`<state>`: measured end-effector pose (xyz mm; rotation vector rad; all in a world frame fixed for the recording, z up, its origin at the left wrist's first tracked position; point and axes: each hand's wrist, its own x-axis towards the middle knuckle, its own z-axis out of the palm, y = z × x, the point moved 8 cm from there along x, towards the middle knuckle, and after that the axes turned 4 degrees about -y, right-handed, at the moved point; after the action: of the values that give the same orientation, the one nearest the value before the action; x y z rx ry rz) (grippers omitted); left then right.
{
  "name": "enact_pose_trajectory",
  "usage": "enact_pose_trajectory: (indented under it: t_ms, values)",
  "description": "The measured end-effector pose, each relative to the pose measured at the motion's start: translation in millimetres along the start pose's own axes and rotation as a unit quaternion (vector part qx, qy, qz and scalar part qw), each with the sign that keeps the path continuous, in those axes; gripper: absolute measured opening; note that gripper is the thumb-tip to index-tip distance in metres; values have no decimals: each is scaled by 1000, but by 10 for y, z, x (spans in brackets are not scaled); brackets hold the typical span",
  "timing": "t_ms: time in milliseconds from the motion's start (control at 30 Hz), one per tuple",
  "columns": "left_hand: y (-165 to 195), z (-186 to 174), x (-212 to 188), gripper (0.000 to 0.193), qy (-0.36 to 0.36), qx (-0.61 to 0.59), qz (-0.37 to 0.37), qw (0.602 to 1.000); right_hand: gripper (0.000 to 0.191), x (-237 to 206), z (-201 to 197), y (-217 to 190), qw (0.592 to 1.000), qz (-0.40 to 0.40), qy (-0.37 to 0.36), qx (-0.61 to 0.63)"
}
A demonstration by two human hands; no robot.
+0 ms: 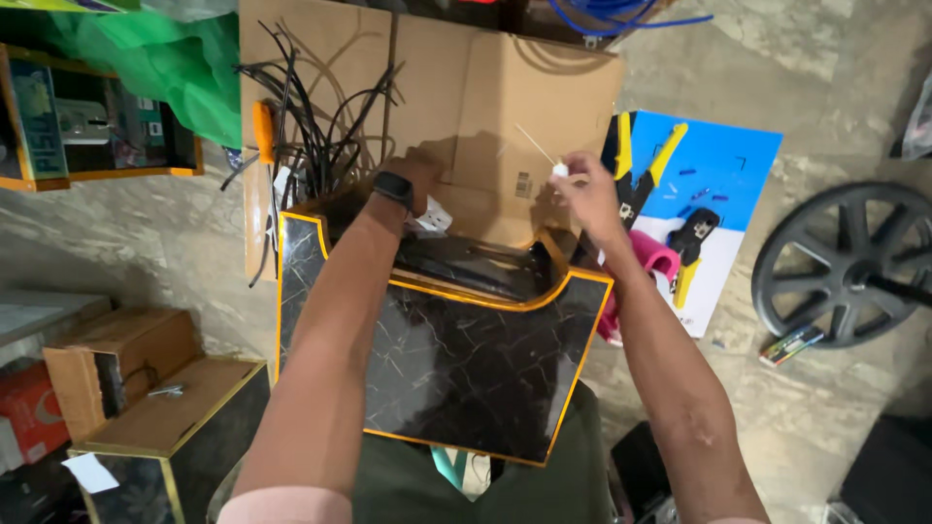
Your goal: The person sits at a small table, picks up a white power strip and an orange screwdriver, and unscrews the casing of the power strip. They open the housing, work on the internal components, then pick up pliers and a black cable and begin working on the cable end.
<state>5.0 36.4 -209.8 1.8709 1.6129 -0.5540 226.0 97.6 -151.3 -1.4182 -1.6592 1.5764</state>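
Head view, only view. Person seated over a black marble-patterned panel unit (466,364) with orange-gold edging, which rests across the lap and rises at both sides. Left hand (413,175), with a black wristband (393,186) just behind it, reaches over the far edge of the unit, near a small white piece (434,215); fingers curl downward, and whether they are clamped on anything cannot be told. Right hand (587,189) is raised above the unit's right corner, thumb and fingers pinched together on a small white connector (560,169) with a thin white wire (535,143) running up and left from it. The connector sits in front of a flattened brown cardboard sheet (505,97) lying on the stone floor (815,78). A bundle of black cables (311,126) stands at the far left corner of the unit, an orange-handled tool (263,131) beside them. To the right: a blue-and-white card (718,175) bearing yellow-and-black crimping pliers (691,247), and further right a dark spoked wheel (845,262). Pink item (652,254) just behind the right forearm. Left side: small boxes (146,378) of the same dark panel and bare wood, green cloth (165,63) above an orange-framed shelf (87,126).
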Motion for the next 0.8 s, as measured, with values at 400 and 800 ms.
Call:
enact_pose_trajectory:
  t_ms: [400, 800]
  values:
    - [337, 44, -149, 18, 34, 156, 128, 979, 39, -967, -811, 217, 963, 109, 121, 214]
    - [-310, -917, -1295, 56, 102, -108, 66, 987, 45, -1455, -16, -223, 981, -1, 130, 142]
